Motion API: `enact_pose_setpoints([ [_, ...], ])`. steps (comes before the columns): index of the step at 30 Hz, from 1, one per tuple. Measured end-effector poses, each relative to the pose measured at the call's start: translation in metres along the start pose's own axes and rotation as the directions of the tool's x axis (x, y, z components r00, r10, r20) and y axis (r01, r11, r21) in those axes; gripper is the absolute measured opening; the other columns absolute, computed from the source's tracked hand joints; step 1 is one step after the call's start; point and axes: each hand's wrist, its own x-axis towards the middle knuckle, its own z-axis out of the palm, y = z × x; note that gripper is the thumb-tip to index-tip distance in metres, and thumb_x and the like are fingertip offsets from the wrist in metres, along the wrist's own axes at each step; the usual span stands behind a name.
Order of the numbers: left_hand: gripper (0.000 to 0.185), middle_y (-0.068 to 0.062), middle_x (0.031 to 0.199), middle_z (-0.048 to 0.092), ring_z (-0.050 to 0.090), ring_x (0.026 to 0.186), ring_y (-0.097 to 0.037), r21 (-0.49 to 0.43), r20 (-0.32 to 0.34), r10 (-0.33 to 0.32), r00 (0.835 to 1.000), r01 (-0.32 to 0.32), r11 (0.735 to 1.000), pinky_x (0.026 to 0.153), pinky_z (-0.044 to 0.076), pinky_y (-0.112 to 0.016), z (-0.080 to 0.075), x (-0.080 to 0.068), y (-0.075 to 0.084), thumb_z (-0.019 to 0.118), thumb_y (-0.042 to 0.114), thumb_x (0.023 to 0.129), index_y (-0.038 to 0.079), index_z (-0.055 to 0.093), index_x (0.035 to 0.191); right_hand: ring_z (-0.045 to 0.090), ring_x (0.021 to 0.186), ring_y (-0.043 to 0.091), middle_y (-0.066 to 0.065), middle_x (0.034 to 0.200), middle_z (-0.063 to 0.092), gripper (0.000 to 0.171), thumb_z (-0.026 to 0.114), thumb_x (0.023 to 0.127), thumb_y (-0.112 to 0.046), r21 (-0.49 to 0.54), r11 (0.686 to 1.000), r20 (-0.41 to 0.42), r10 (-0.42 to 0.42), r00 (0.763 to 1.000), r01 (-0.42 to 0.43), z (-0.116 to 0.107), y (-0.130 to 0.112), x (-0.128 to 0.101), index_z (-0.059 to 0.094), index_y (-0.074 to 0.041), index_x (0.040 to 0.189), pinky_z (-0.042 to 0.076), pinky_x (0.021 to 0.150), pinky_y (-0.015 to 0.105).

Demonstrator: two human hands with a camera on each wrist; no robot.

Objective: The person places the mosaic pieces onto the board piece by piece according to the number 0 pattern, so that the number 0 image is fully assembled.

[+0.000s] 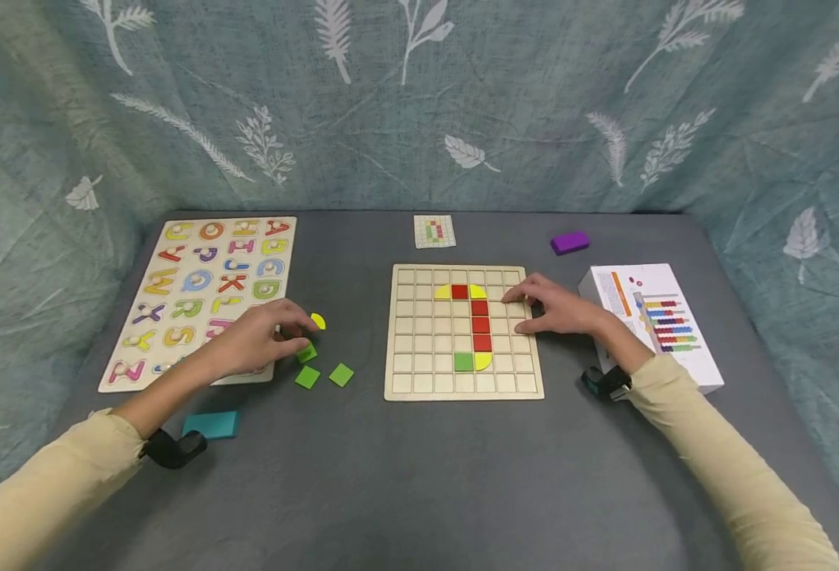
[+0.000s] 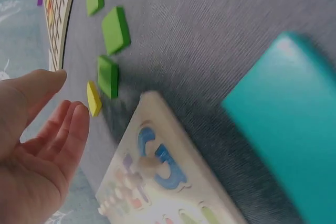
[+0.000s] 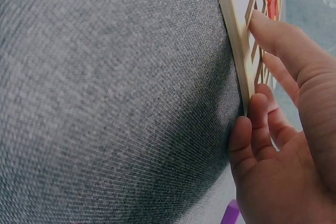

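My left hand (image 1: 258,337) hovers by the right edge of the letter puzzle board (image 1: 198,274), thumb and fingers apart with nothing between them. Just beyond its fingertips lie a yellow rounded piece (image 2: 94,99) and a green square tile (image 2: 108,76); two more green tiles (image 1: 342,375) are close by. The wooden grid board (image 1: 423,381) lies flat in the middle, bearing a figure of red squares (image 1: 480,325), yellow rounded pieces (image 1: 483,361) and one green square (image 1: 464,362). At the grid board's right edge rests my right hand (image 1: 555,308), its fingertips and thumb touching the board.
Behind the grid board lies a small pattern card (image 1: 434,231). A purple block (image 1: 570,243) is at the back right, near a white box (image 1: 683,333) with an abacus picture. A teal block (image 1: 212,425) lies under the left forearm. A leaf-patterned curtain (image 1: 519,103) hangs behind the table.
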Motion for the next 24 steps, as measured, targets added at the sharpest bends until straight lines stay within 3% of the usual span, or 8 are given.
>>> enact_pose_setpoints([
  [9,0.021,-0.009,0.111,0.063,0.065,0.093,-0.021,-0.022,0.064,-0.001,0.998,0.002,1.000,0.078,0.054,-0.030,-0.012,0.018,-0.022,0.068,0.010,0.090,0.007,0.070,0.110,0.048,0.101,0.023,0.015,0.119,0.048,0.047,0.075,0.084,-0.016,0.008,1.000,-0.003,0.013,1.000,-0.013,0.000,-0.002,0.000,0.059,-0.007,0.127,0.042,0.090,0.040],
  [14,0.023,-0.006,0.116,0.062,0.060,0.095,-0.018,-0.064,0.121,0.002,0.993,0.005,0.998,0.077,0.051,-0.024,-0.016,0.023,-0.035,0.069,0.015,0.090,0.011,0.070,0.113,0.047,0.102,0.024,0.014,0.120,0.047,0.047,0.075,0.085,-0.016,0.016,1.000,0.013,0.022,1.000,-0.022,0.001,-0.002,0.001,0.058,-0.008,0.128,0.041,0.090,0.040],
  [20,0.029,-0.004,0.126,0.058,0.053,0.104,-0.014,-0.166,0.104,-0.040,0.994,0.057,0.985,0.082,0.049,-0.022,-0.016,0.029,-0.043,0.065,0.024,0.093,0.014,0.066,0.121,0.047,0.103,0.024,0.015,0.121,0.046,0.049,0.074,0.085,-0.016,0.016,0.999,0.017,0.033,0.999,-0.034,-0.001,-0.002,0.000,0.057,-0.008,0.130,0.041,0.091,0.041],
  [24,0.029,-0.006,0.128,0.059,0.053,0.101,-0.008,-0.209,0.086,-0.047,0.995,0.064,0.976,0.081,0.047,-0.020,-0.011,0.030,-0.045,0.063,0.022,0.095,0.012,0.066,0.122,0.047,0.102,0.023,0.014,0.121,0.046,0.049,0.074,0.085,-0.015,0.022,0.999,0.018,0.034,0.999,-0.034,0.000,-0.001,0.001,0.057,-0.008,0.130,0.041,0.091,0.041],
])
